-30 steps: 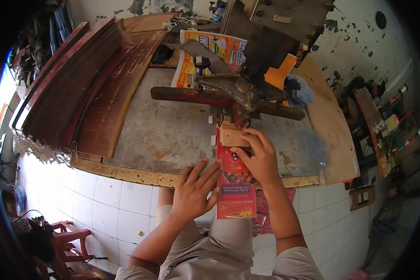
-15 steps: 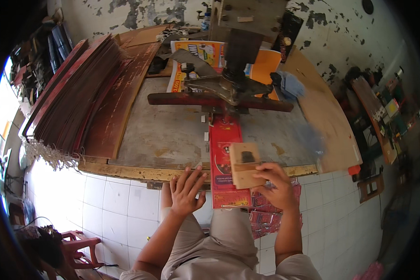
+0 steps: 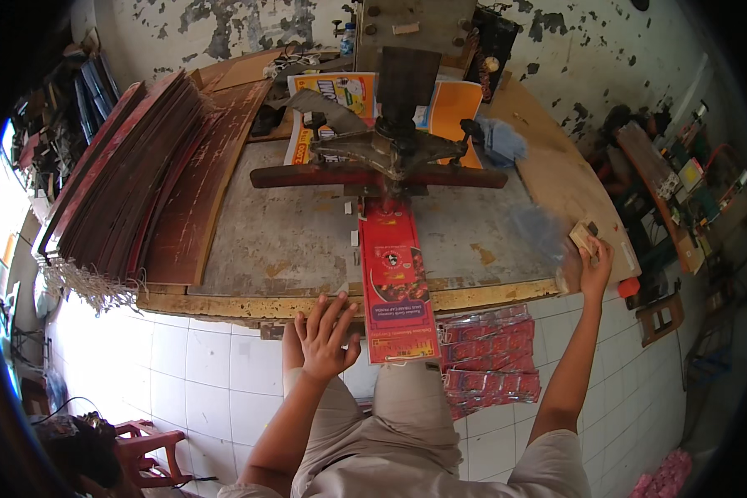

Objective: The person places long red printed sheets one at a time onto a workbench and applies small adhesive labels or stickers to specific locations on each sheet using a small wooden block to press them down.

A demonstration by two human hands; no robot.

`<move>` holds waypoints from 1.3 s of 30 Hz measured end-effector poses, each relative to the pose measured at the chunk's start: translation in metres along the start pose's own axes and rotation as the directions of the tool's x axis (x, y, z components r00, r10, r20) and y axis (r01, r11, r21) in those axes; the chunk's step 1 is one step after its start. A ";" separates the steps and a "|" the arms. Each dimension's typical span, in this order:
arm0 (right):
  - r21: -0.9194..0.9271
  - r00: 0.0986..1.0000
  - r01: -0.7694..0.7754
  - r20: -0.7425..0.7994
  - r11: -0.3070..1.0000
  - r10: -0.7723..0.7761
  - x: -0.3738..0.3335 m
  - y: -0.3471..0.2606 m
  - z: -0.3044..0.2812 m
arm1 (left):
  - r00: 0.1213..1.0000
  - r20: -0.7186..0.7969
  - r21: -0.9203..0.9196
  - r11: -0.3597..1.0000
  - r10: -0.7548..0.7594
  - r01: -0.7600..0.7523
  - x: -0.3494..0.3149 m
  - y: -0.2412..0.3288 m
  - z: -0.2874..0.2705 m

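A long red printed sheet (image 3: pixel 390 257) lies under the head of a dark metal press (image 3: pixel 390 149), its near end hanging past the table's front edge over my lap. Left of it, my left hand (image 3: pixel 329 336) rests at that edge with fingers spread and holds nothing. Out to the right, my right hand (image 3: pixel 593 264) has its fingers closed on a small wooden block (image 3: pixel 583 236), over the brown board at the table's right side. Part of the block is covered by my fingers.
Thick dark red boards with frayed string ends (image 3: pixel 133 158) stand stacked at the left. A clear plastic bag (image 3: pixel 539 236) lies right of the press. Packaged red sheets (image 3: pixel 490 353) are on the tiled floor below the table edge. A red stool (image 3: pixel 149 452) stands lower left.
My right hand has carried the wooden block from above the red sheet out to the far right, leaving the sheet uncovered. My left hand stays at the table edge.
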State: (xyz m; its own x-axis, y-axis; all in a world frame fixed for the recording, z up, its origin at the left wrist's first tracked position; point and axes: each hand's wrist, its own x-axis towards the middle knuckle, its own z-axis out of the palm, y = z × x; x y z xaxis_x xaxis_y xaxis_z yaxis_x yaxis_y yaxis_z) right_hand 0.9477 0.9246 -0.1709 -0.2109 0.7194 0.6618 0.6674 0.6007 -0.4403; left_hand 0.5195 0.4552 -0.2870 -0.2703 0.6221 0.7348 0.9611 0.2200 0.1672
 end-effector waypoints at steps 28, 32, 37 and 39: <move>0.377 0.835 0.370 0.265 0.849 -0.482 -0.148 -0.249 0.030 | 1.000 -0.006 0.033 0.999 0.011 -0.010 0.002 0.002 -0.012; 0.564 0.692 0.385 0.347 0.730 -0.633 -0.168 -0.298 0.034 | 0.999 0.036 -0.050 0.998 -0.030 0.032 0.014 0.004 -0.032; 0.503 0.688 0.404 0.383 0.764 -0.616 -0.181 -0.319 0.029 | 1.000 -0.003 -0.249 0.968 -0.024 0.023 0.049 -0.005 -0.067; 0.481 0.685 0.415 0.393 0.772 -0.614 -0.181 -0.324 0.026 | 0.996 0.024 -0.297 0.951 -0.088 0.092 0.061 -0.017 -0.077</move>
State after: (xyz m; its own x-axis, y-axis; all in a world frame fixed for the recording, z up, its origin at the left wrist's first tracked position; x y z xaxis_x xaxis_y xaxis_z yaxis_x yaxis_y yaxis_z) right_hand 0.7509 0.6086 -0.1636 -0.8344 0.2614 0.4852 0.0838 0.9304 -0.3569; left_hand 0.4911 0.4314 -0.1938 -0.3554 0.6182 0.7011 0.9060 0.0433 0.4211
